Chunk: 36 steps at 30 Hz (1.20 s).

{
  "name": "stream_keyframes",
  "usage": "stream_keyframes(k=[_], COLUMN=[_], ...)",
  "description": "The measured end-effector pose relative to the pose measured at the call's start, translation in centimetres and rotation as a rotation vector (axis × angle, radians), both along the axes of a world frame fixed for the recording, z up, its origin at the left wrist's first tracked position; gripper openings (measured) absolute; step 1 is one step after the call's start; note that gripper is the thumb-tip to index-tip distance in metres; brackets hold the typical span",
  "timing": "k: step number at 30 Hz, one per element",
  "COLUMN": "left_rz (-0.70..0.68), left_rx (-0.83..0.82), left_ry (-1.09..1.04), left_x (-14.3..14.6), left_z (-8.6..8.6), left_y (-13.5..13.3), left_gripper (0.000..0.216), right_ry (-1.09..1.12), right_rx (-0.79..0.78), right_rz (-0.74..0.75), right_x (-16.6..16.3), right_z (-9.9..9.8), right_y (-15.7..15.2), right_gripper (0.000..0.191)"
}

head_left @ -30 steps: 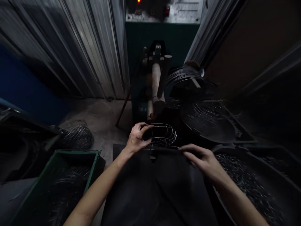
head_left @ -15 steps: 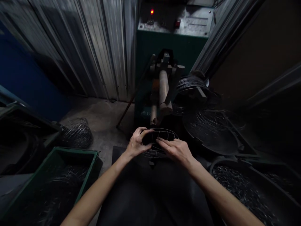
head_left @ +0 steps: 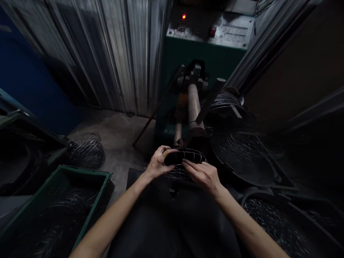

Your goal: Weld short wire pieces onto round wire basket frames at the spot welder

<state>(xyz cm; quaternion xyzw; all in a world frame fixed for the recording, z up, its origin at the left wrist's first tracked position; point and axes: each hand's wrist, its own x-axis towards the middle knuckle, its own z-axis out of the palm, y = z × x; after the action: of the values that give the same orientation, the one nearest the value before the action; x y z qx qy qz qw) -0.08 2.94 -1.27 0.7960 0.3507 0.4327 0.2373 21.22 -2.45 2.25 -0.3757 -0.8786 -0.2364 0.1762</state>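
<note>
A round wire frame [head_left: 194, 156], made of thin rings joined by short cross wires, is between my two hands, just below the machine's arms. My left hand [head_left: 158, 163] grips its left side, thumb and fingers apart around the rim. Fingers of my right hand [head_left: 205, 175] are pressed together on its right side, the fingertips near a cross wire. Anything small in the right fingertips is too dark to make out. Beyond the frame stand the machine's thick upper metal arm [head_left: 194, 107] and thinner lower arm [head_left: 178, 132].
The green machine [head_left: 209, 57] has a lit red lamp [head_left: 184, 17] on its panel. To the left, a green crate [head_left: 104, 175] holds wire pieces beside a wire bundle [head_left: 86, 150]. On the right are a wide dark pan [head_left: 239, 168] and a tub of short metal pieces [head_left: 271, 222].
The view has shifted slightly, so the machine appears further right and lower. Both hands keep their hold on the wire frame, with little movement of the fingers.
</note>
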Motion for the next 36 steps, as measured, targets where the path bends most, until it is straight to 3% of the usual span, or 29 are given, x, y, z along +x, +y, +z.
stream_keyframes(k=[10,22,29,33,36], left_rz=[0.06,0.084,0.03,-0.09,-0.042], left_rx=[0.016,0.053,0.073,0.051,-0.005], left_ry=[0.05,0.104,0.098,0.08,0.04], left_x=[0.4,0.6,0.0,-1.7,-2.9], left_z=[0.1,-0.6,-0.6,-1.6,-3.5], left_y=[0.8,1.6,2.2,2.4,2.5], left_gripper=[0.056,0.058,0.053,0.073,0.089], right_ry=[-0.029,-0.038,-0.029,0.05,0.274], right_rx=[0.154,0.136,0.136,-0.009,-0.195], right_rz=[-0.023,-0.099,-0.114,-0.159,-0.318], right_x=[-0.7,-1.5,-2.3,-1.7,2.0], right_z=[-0.1,-0.7,-1.0,-0.1,-0.6], right_y=[0.7,1.1,1.7,0.1,-4.4], right_gripper=[0.027,0.029,0.03,0.035,0.035])
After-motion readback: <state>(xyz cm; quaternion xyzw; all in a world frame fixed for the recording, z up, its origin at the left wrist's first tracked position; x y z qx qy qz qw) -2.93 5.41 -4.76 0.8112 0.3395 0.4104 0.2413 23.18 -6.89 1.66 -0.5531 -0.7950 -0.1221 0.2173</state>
